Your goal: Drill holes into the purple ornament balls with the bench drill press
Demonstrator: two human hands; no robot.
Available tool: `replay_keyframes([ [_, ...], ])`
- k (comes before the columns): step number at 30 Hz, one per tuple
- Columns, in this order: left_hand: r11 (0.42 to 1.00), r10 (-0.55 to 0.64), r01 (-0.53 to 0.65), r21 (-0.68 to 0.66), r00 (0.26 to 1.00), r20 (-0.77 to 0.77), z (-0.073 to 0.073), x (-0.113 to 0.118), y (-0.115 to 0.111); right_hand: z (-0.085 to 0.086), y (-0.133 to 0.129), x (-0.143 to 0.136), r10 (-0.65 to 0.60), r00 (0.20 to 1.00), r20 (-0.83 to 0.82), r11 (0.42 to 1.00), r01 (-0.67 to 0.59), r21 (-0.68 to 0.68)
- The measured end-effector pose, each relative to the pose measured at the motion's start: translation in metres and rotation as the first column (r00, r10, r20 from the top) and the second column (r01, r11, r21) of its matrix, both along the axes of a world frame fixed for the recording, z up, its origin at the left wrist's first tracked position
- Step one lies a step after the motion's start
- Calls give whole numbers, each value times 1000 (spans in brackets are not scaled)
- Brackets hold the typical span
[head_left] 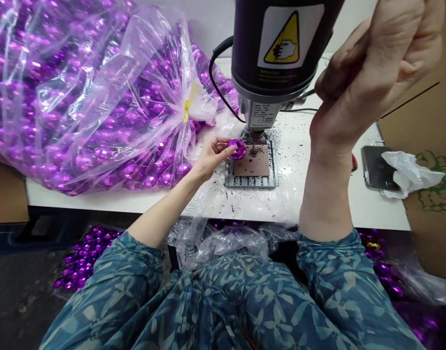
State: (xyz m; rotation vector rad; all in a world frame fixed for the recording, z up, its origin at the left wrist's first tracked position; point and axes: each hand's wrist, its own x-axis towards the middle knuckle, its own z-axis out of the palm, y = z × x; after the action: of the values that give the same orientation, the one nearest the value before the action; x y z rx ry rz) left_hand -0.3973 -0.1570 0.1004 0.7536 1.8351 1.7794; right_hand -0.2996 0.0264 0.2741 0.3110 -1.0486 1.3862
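My left hand [214, 156] pinches a shiny purple faceted ball [237, 149] between thumb and fingers. The ball is at the left edge of a brown square board [257, 167], which has a small hole and dark crumbs on it. Beneath the board lies a slotted metal base plate [251, 183]. Over it stands a black bench drill press [274, 82] with a yellow warning label; its lower tip is partly hidden. Raised at the right of the machine, my right hand [376, 73] is closed around the lever handle, whose grip is mostly covered by the fingers.
A big clear bag [99, 107] of purple balls, tied in yellow, fills the left of the white table [368, 214]. Dark crumbs litter the tabletop. On the right lie a phone [378, 167] and crumpled tissue [412, 172] beside a cardboard box [430, 233]. More purple balls [86, 257] sit below.
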Motion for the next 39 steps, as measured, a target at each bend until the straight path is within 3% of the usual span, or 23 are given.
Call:
replay_keyframes([
  [7,1000,-17,15,-15,996,-82,-22,17,18,-4,5,-1,-78,996,47,997,77,30],
  [15,995,-6,-23,-99,960,-281,-27,18,31,-4,5,2,-96,991,99,995,94,27],
  [21,989,-44,-32,-147,874,-485,-28,24,33,-7,6,0,-45,998,46,999,44,15],
  [26,994,-107,100,-40,909,-402,-36,27,37,-11,8,0,-106,992,66,993,102,58],
  [39,993,-87,110,38,918,-388,-45,33,36,-20,-13,16,-297,951,85,954,292,70],
])
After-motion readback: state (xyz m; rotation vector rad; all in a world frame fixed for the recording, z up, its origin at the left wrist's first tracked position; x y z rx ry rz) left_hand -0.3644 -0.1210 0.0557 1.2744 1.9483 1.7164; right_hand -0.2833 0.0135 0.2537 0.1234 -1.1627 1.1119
